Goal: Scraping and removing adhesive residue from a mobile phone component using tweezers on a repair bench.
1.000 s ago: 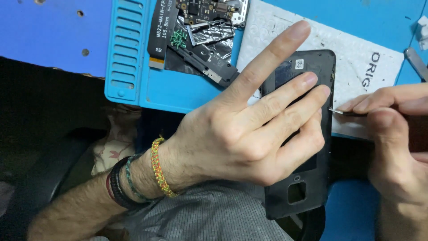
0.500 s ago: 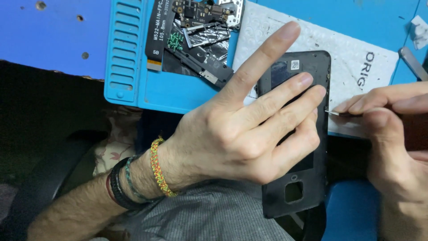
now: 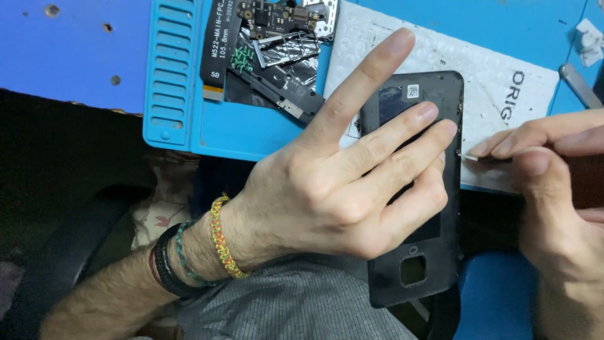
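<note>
My left hand point(image 3: 340, 182) grips a black phone frame point(image 3: 415, 189), three fingers curled over its open face and the index finger stretched out above it. The frame hangs over the near edge of the blue work mat point(image 3: 251, 132). My right hand point(image 3: 547, 182) pinches a thin, pale pointed tool point(image 3: 469, 157), its tip touching the frame's right edge. Bracelets circle my left wrist.
A white bubble-wrap pouch point(image 3: 503, 69) lies under the phone's top end. Loose phone parts sit at the back of the mat: a black flex ribbon point(image 3: 220, 56), a small circuit board point(image 3: 277, 16), foil shields point(image 3: 286, 50). A metal tool point(image 3: 582, 85) lies at far right.
The view has shifted slightly, so phone and hands sit a little lower-left in frame. The right hand's tool tip stays against the frame's right edge. My left grip is unchanged.
</note>
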